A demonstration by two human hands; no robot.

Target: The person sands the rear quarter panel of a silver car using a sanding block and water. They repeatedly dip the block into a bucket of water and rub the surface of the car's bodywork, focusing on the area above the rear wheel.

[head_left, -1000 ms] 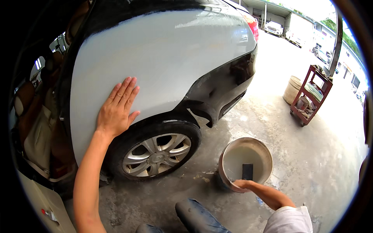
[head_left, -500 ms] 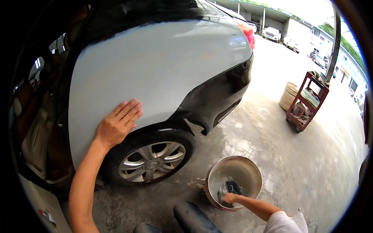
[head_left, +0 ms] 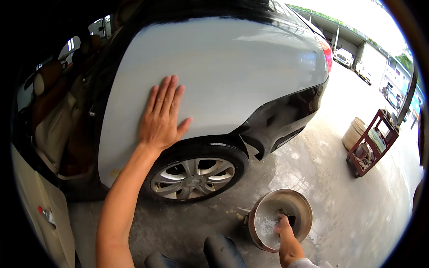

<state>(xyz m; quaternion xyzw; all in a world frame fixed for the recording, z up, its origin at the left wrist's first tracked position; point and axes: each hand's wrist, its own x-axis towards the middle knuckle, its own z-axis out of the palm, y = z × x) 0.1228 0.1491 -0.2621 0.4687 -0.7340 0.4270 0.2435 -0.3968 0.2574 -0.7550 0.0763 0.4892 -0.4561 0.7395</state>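
Note:
My left hand (head_left: 161, 119) lies flat on the grey rear side panel (head_left: 214, 67) of a car, above the wheel arch, with its fingers stretched out and thumb apart. Below it is the rear wheel (head_left: 193, 180) with silver spokes. At the lower right, my right hand (head_left: 283, 223) reaches down into a round metal bucket (head_left: 305, 210) with water in it. Its fingers are closed on a dark flat block (head_left: 292, 220), mostly hidden by the hand.
The black bumper (head_left: 286, 114) curves out behind the wheel. An open car door (head_left: 42, 210) stands at the left. Further off at the right are a dark red trolley (head_left: 374, 143) holding rags and a pale drum (head_left: 354, 132). My knees (head_left: 223, 252) are at the lower edge.
My left hand has slid up the panel, its fingers now pointing upward. My right hand has moved onto the dark block inside the bucket. The view has shifted, so the car sits further right.

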